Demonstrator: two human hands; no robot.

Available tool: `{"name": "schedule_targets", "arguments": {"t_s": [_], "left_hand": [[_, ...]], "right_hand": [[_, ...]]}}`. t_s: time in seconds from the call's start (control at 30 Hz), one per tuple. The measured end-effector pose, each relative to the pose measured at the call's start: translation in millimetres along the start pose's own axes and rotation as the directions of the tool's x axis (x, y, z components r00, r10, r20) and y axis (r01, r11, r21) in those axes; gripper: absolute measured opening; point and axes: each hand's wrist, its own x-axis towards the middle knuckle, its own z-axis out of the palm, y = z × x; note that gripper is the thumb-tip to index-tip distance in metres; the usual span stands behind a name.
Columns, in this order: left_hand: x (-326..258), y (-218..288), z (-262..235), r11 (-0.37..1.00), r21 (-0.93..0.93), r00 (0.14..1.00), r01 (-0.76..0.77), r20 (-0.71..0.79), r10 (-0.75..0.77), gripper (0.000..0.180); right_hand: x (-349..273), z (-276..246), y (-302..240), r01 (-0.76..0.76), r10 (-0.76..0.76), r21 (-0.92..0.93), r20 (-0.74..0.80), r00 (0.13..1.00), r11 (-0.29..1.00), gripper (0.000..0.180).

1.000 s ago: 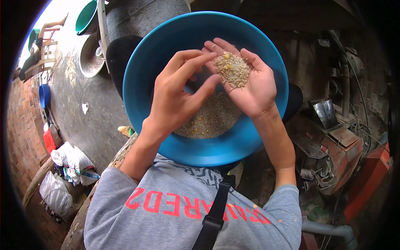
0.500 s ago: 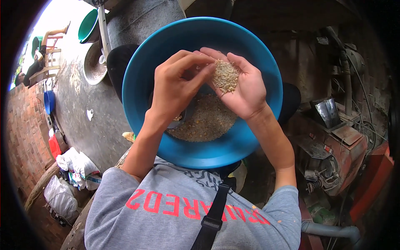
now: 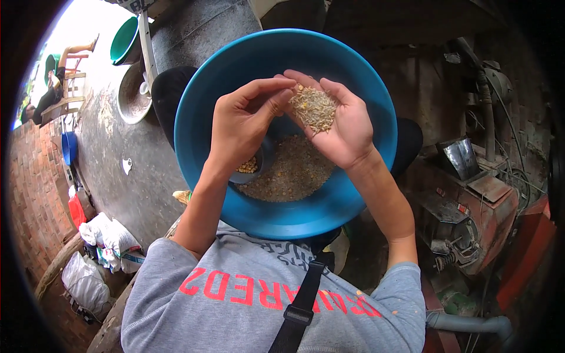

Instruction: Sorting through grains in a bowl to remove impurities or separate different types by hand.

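Observation:
My right hand [image 3: 352,126] lies palm up over a large blue basin [image 3: 282,226] and cups a small heap of pale husked grain [image 3: 316,110]. A few yellow bits show among the grain. At the heap's left edge, my left hand [image 3: 241,120] has its thumb and index finger drawn together; whatever is between their tips is too small to make out. Below the hands, brownish loose grain [image 3: 288,176] covers part of the basin's bottom. A small dark bowl [image 3: 266,159] with yellow kernels [image 3: 248,165] sits in the basin, partly hidden by my left wrist.
A rusty red machine [image 3: 482,217] stands at the right, with a grey pipe [image 3: 471,323] below it. To the left are a wide metal pan [image 3: 132,103], a green bucket [image 3: 125,41] and white sacks [image 3: 109,235]. A person [image 3: 56,88] sits on a wooden chair at the far left.
My left fingers have drawn back slightly left from the heap, showing more of it. More of the small bowl of yellow kernels shows beside my wrist. The right hand stays nearly in place.

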Motion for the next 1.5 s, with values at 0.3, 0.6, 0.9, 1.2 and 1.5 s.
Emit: {"name": "schedule_targets", "arguments": {"t_s": [0.3,0.6,0.9,1.2,1.5], "left_hand": [[0,-4,-8,0.994,0.09,0.996,-0.055,-0.071,0.062,0.022],[0,0,-7,0.999,-0.049,0.985,0.0,-0.174,-0.009,0.015],[-1,2,-5,0.997,0.068,0.991,0.021,-0.137,-0.012,0.009],[-3,-7,-3,0.977,0.192,0.984,-0.093,-0.133,0.12,0.008],[-4,1,-14,0.984,0.166,0.994,-0.058,-0.084,0.073,0.013]], "right_hand": [[3,1,1,0.015,-0.015,0.069,0.0,1.0,0.997,0.057],[8,-4,7,-0.017,0.019,0.025,-0.103,0.994,1.0,0.046],[1,-1,14,-0.052,-0.009,-0.383,-0.155,0.988,0.922,0.038],[1,-3,18,-0.133,0.077,-0.307,-0.187,0.979,0.943,0.02],[6,-5,21,-0.134,0.118,-0.342,-0.065,0.991,0.93,0.029]]}}
